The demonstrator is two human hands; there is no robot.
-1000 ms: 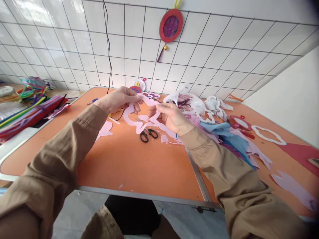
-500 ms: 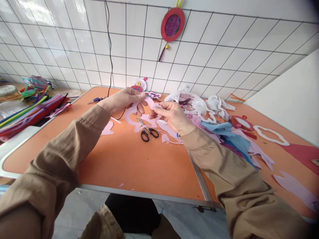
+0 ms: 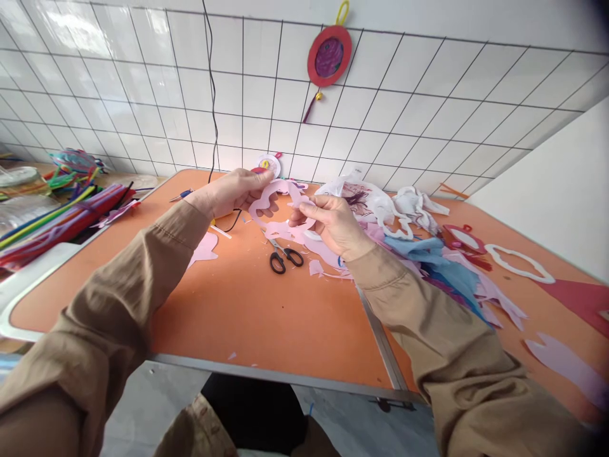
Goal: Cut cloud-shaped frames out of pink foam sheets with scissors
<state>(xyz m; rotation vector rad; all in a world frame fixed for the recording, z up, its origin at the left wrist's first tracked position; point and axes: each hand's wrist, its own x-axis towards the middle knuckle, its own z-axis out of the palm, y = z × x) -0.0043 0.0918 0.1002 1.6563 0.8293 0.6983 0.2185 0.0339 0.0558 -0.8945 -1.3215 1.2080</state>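
Above the orange table (image 3: 228, 317) I hold a wavy-edged pink paper ring (image 3: 259, 206) with an open middle. My left hand (image 3: 238, 190) pinches its upper left side between thumb and fingers. On the right side, my right hand (image 3: 328, 222) grips the ring with thumb on top and fingers bent underneath. Just below it lie scissors (image 3: 285, 255) with black handles, blades pointing away from me. Pink paper scraps (image 3: 316, 268) are strewn beside the scissors. Another pink paper piece (image 3: 204, 247) lies partly behind my left forearm.
Crumpled blue tissue (image 3: 419, 251), pink scraps and a white plastic bag (image 3: 354, 190) are heaped to the right. Farther right lies a white wavy ring (image 3: 518, 263). Colourful pipe cleaners (image 3: 61, 219) lie at left. A red round ornament (image 3: 330, 56) hangs on the tiled wall.
The pink paper ring has been turned and tilted between my hands, so its opening shows more roundly. My left hand has shifted slightly along its edge. The scissors stay where they were.
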